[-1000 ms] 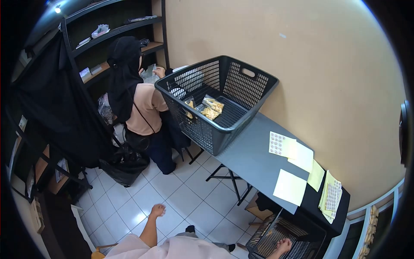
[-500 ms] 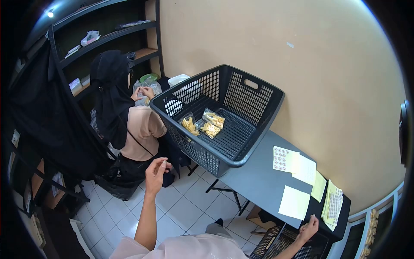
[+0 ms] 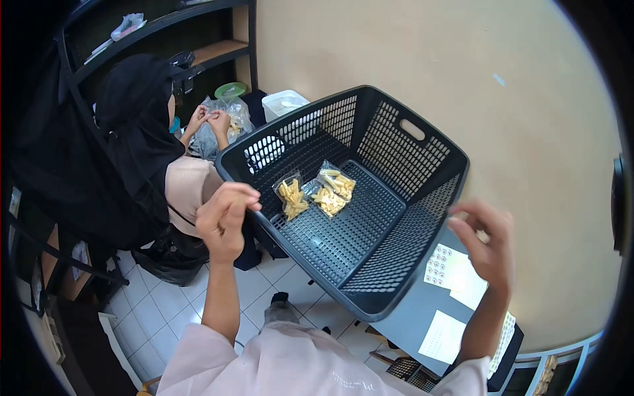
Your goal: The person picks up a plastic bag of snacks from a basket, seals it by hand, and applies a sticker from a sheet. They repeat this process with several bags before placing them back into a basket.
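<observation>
A black mesh basket (image 3: pixel 396 148) fills the centre, resting on a grey table (image 3: pixel 413 317) that runs off toward 4 o'clock; its near corner, at 6 o'clock, appears to hang past the table edge over tiled floor. A co-worker (image 3: pixel 132 132) in dark headwear sits at 10 o'clock, both hands busy with a clear bag, close to the basket's far-left corner.

The person's left hand (image 3: pixel 224 221) is raised at 9 o'clock, just beside the basket's rim, fingers bunched against the thumb; whether they pinch anything cannot be told. The right hand (image 3: pixel 487 247) hovers at 3 o'clock by the opposite rim, fingers loosely spread and empty. Two clear bags (image 3: pixel 333 191) of pale yellow snack sticks lie on the basket floor, toward its far-left end.

Likely risks: weight pressed on the overhanging corner could tip the basket off the table and spill the bags; a pull from one hand alone could swing it toward the co-worker; the right forearm could sweep loose sheets (image 3: pixel 444 336) off the table at 5 o'clock.

Writing: a sticker sheet (image 3: pixel 439 265) under the right hand shows rows of round labels, print too small to read; the bags show no readable brand.
</observation>
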Available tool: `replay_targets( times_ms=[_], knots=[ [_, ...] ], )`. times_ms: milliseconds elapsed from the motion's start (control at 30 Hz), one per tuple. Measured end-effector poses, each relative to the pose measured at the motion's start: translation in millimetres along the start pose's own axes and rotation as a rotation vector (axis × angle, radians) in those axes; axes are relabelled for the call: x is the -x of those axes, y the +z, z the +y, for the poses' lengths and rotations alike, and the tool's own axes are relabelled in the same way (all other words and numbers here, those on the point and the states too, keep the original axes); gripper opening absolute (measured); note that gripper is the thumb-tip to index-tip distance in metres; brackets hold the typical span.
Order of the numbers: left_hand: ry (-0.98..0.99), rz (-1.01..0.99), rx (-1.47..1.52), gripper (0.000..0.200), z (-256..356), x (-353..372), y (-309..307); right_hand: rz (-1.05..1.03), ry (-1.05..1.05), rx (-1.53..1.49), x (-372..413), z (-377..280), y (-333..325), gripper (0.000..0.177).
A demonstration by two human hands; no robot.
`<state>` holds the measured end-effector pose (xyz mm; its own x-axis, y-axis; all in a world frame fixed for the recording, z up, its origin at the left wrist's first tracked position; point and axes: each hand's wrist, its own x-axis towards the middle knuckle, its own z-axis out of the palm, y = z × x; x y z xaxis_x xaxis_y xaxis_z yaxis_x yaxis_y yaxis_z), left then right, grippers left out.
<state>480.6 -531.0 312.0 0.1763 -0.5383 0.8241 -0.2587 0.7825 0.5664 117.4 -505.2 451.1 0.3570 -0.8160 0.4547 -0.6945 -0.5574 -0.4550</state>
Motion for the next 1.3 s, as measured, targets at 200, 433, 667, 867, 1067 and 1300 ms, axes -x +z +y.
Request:
replay_targets(
  times_ms=[200, 433, 667, 867, 1067, 1300],
  knots=[
    [-0.018, -0.310, -0.313, 0.005, -38, -46, 16, -0.846, -0.036, 0.334, -152, -12, 96, 0.027],
    [-0.113, -0.366, -0.153, 0.005, -40, -49, 12, -1.255, 0.346, 0.434, -254, 86, 264, 0.041],
    [-0.068, -0.522, -0.090, 0.004, -46, -53, 4, -0.590, 0.160, 0.685, -194, 157, 393, 0.020],
    [-0.056, -0.583, -0.046, 0.002, -46, -49, 0, -0.535, 0.163, 0.675, -170, 164, 403, 0.022],
    [-0.075, -0.582, -0.027, 0.003, -45, -47, -2, -0.419, 0.278, 0.717, -208, 160, 331, 0.016],
    [-0.081, -0.586, -0.034, 0.002, -41, -48, -2, -0.438, 0.229, 0.509, -247, 85, 109, 0.010]
  ],
)
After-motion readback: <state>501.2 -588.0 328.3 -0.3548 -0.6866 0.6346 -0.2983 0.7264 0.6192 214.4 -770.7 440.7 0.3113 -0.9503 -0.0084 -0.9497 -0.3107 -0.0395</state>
